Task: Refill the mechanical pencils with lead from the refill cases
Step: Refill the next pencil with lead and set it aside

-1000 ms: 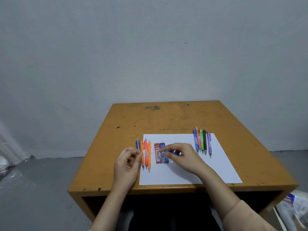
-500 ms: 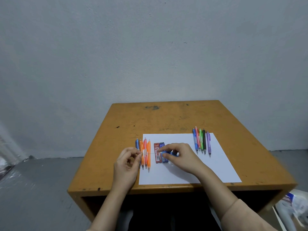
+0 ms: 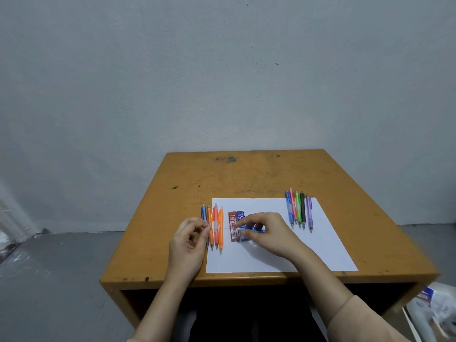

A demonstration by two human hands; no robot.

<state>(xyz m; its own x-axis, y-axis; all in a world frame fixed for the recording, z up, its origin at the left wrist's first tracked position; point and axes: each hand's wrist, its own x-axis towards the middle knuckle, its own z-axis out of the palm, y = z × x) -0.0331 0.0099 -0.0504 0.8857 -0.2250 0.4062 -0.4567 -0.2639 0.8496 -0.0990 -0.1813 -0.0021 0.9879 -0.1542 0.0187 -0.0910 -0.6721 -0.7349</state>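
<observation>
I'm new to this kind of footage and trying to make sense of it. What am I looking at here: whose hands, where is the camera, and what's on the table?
There is no machine here. A person works with bare hands, and a camera worn on their head looks forward and down. On the orange table lies a white paper sheet. Four pencils lie at its left edge, a red refill case and a blue refill case in the middle, and five pencils at the right. The left hand pinches a thin lead. The right hand holds a blue pencil, and the lead runs toward it.
</observation>
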